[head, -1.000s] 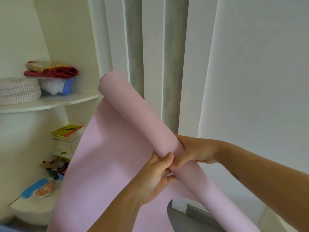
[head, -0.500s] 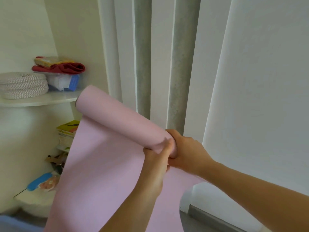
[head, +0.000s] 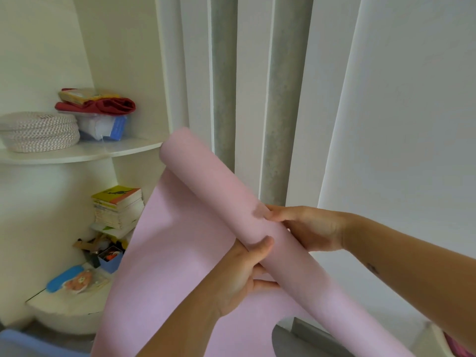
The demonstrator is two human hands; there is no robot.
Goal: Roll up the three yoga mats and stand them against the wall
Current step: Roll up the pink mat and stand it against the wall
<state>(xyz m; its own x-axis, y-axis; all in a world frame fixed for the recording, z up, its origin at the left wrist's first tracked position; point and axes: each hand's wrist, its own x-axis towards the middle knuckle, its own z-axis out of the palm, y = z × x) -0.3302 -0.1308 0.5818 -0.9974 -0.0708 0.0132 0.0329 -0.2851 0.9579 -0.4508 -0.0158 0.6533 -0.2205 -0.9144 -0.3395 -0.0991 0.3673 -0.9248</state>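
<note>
Pink mat (head: 211, 191) partly rolled, held mid-air, tilted. Far end up-left, just beside shelf (head: 77, 153) edge, in front of left grey roll (head: 222, 99). Near end low right, close to wall (head: 399, 124). Loose sheet hangs down on the left, smooth, left edge straight. Left hand (head: 242, 276) grips the roll from below, thumb over top. Right hand (head: 311, 228) wraps it from the far side, fingers curled on top. Second grey roll (head: 286, 99) upright behind the hands.
</note>
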